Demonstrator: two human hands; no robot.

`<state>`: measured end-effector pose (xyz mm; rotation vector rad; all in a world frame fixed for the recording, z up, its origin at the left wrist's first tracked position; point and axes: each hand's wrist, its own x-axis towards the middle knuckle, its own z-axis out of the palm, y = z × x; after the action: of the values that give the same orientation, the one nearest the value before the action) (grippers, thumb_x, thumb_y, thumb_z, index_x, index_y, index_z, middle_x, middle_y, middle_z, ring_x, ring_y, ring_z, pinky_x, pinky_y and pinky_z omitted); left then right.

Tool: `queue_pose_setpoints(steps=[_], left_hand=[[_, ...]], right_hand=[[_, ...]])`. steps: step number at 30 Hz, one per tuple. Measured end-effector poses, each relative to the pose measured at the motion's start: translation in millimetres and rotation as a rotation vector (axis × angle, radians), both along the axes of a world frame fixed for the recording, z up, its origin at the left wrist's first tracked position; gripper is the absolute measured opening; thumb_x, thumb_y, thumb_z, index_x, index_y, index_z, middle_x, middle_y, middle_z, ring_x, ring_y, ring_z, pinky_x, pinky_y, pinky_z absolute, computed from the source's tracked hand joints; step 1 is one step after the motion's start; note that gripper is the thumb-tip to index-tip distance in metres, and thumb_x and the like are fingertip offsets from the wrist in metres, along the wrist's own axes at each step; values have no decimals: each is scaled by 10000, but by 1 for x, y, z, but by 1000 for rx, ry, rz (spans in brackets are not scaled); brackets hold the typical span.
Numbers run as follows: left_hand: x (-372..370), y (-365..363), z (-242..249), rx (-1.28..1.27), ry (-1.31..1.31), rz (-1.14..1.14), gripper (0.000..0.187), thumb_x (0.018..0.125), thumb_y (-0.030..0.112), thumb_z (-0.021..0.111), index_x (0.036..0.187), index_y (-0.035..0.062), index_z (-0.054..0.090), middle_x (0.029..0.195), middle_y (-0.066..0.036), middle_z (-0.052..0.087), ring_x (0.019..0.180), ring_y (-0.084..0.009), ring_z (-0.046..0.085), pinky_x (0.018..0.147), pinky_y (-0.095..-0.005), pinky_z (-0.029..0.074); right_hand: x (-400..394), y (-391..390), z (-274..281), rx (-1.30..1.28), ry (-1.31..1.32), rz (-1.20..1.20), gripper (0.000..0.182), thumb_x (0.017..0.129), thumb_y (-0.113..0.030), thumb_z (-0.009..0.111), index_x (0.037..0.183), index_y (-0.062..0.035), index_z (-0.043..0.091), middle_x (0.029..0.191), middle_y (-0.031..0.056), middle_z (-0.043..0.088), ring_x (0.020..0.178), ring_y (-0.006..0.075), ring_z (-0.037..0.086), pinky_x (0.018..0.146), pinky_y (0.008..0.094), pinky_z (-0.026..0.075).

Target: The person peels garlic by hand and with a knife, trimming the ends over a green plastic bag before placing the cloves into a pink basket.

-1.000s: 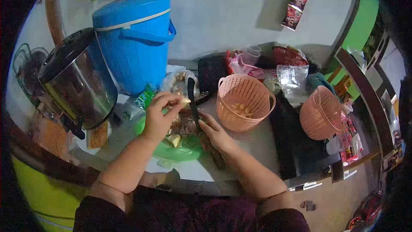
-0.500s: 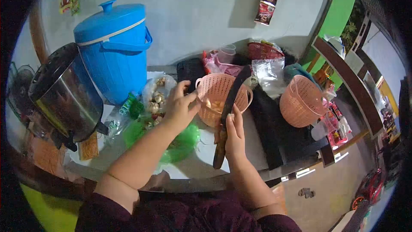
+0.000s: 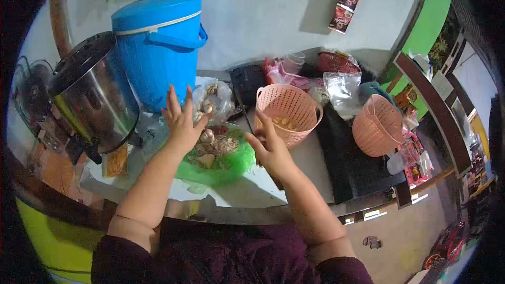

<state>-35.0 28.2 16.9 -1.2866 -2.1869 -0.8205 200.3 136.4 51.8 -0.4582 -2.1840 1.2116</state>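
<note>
My left hand (image 3: 181, 126) is raised with fingers spread and holds nothing, just left of the garlic bulbs (image 3: 207, 137). These lie with dry peelings (image 3: 213, 152) on a green plastic bag (image 3: 239, 164). My right hand (image 3: 274, 156) is over the knife, thumb and index finger apart; its other fingers are mostly hidden. The knife's brown handle (image 3: 277, 182) shows below that hand, and a thin dark strip of blade extends beyond it. Right beside it stands a pink perforated basket (image 3: 286, 97) with peeled garlic cloves (image 3: 284, 122) at the bottom.
At the left stand a blue lidded bucket (image 3: 158, 58) and a steel pot (image 3: 94, 100). More garlic sits in a clear bag (image 3: 221, 100) behind my left hand. A second pink basket (image 3: 376, 126) rests on a black surface (image 3: 347, 163) at the right.
The knife, upright in my right hand before, is now lower beside the green bag, and that hand's fingers have spread. My left hand has moved left, away from the basket. The view has shifted.
</note>
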Motion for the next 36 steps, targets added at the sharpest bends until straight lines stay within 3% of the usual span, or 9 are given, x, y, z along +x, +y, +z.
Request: queue_pose_setpoints(steps=[2,6,10,13,19,20,24,30,36], left_hand=[[-4,0,-14,-26,9,35,847,877,491,612,1513,137,178,1524,-277,-8,1399,-473,88,1034,-715,123],[-10,0,-32,-58,-15,37,860,869,466,632,1515,145,164,1533,-263,-30,1406,-469,73,1032,-729,119],[-9,-9,-27,-111,32,25,873,858,430,657,1514,144,158,1536,-255,-26,1407,-466,77,1034,-735,109],[-11,-7,-28,-62,16,-30,854,839,381,691,1506,169,202,1537,-243,-1,1409,-461,75,1037,-737,96],[-9,-11,-16,1,22,-143,611,875,207,652,1428,208,391,1520,-72,253,1375,-293,294,1096,-652,106],[-9,-8,-17,133,37,-177,497,894,134,611,1366,200,472,1322,-27,536,1186,-221,524,1118,-594,135],[-6,-14,-3,182,-121,-354,290,879,91,613,1157,165,648,843,10,714,841,-183,665,1119,-554,179],[-8,-18,6,48,-41,-387,144,817,221,709,922,127,739,997,-35,699,1092,-226,599,1106,-616,140],[1,-24,8,-285,-72,-256,352,754,342,749,1015,108,714,1388,-82,458,1387,-285,275,1102,-662,15]], right_hand=[[-16,8,-11,369,7,-69,714,915,-218,601,1479,-69,189,960,205,592,761,332,612,689,409,515],[-25,2,-19,391,-275,-95,749,890,-156,596,1481,-43,149,1259,376,441,1108,500,508,938,510,424],[-27,-2,-34,402,-531,-64,736,878,-124,580,1480,-56,163,1217,385,432,1069,517,518,926,514,435],[-30,0,-40,607,-617,-89,695,855,-110,535,1472,-60,218,1132,268,533,968,449,587,826,491,499],[-38,17,-18,592,-217,-79,385,842,-60,516,1223,-38,558,1073,209,595,930,391,613,765,453,513],[-42,18,-21,580,-110,-135,239,862,-95,550,1080,-50,641,923,193,629,817,372,634,698,440,519],[-46,11,-18,528,0,-245,152,866,-220,646,878,-69,663,697,129,619,612,354,616,590,438,498],[-40,13,-24,679,36,-169,172,832,-165,672,964,-54,660,855,134,579,782,335,584,692,413,486],[-42,6,-25,635,-10,-103,412,830,-34,648,1236,-59,586,1029,155,583,920,325,573,795,387,468]])
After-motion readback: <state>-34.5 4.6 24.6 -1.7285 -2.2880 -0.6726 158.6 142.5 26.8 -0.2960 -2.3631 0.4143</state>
